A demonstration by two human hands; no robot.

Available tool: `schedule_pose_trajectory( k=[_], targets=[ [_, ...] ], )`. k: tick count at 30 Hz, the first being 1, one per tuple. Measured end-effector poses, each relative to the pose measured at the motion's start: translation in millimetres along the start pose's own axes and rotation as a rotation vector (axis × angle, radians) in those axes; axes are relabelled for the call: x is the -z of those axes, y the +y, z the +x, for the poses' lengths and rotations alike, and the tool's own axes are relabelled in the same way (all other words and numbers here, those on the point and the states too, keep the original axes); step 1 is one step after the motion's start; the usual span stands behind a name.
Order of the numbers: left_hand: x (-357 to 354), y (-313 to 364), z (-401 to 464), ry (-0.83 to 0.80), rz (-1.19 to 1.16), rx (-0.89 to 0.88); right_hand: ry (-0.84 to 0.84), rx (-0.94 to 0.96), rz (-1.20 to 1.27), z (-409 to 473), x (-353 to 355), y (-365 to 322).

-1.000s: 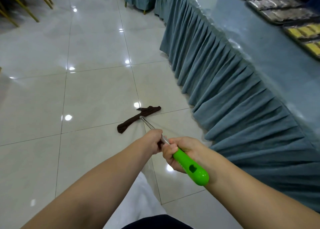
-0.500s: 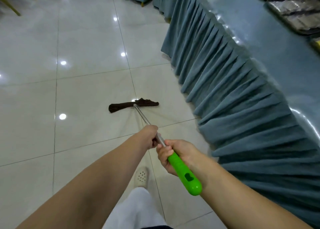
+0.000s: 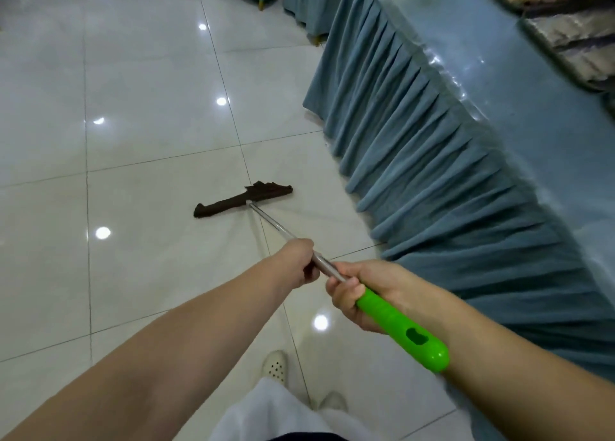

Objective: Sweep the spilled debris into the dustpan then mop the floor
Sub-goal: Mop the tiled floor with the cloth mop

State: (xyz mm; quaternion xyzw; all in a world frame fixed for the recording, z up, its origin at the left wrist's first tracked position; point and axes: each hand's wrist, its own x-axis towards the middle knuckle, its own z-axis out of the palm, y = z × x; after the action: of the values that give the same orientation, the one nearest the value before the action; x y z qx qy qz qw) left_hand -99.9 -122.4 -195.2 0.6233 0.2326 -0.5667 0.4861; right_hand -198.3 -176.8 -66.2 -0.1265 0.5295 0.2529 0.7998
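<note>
stage: mopping is judged under way; no debris, broom or dustpan is seen, so the sweep looks done or lies out of view
mop [image 3: 319, 260]: held by both hands, shaft slanted down to the floor [image 3: 149, 114]
mop head [image 3: 243, 200]: dark brown cloth, laid flat on the pale tiles, near the blue skirted table [image 3: 432, 147] but apart from it
left hand [image 3: 298, 262]: fingers curled round the metal shaft, ahead of the right
right hand [image 3: 361, 292]: fingers wrapped round the top of the green handle [image 3: 404, 332]
left to do: rest of floor judged unmopped; wetness cannot be told
writing: none readable; no brand seen on the handle
trays [image 3: 565, 31]: blurred on the table, contents unclear
</note>
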Motion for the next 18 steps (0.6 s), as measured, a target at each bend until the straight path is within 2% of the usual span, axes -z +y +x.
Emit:
schedule_pose_trajectory(
  k=[8, 12, 18],
  targets=[
    [-40, -21, -37, -0.235, -0.083, 0.116, 0.196, 0.069, -0.212, -67, 36, -6],
    [-45, 1, -35, -0.265, -0.131, 0.084, 0.242, 0.075, -0.312, -68, 31, -34],
    [-55, 63, -18, -0.248, -0.232, 0.032, 0.209, 0.023, -0.480, -59, 7, -117]
  ],
)
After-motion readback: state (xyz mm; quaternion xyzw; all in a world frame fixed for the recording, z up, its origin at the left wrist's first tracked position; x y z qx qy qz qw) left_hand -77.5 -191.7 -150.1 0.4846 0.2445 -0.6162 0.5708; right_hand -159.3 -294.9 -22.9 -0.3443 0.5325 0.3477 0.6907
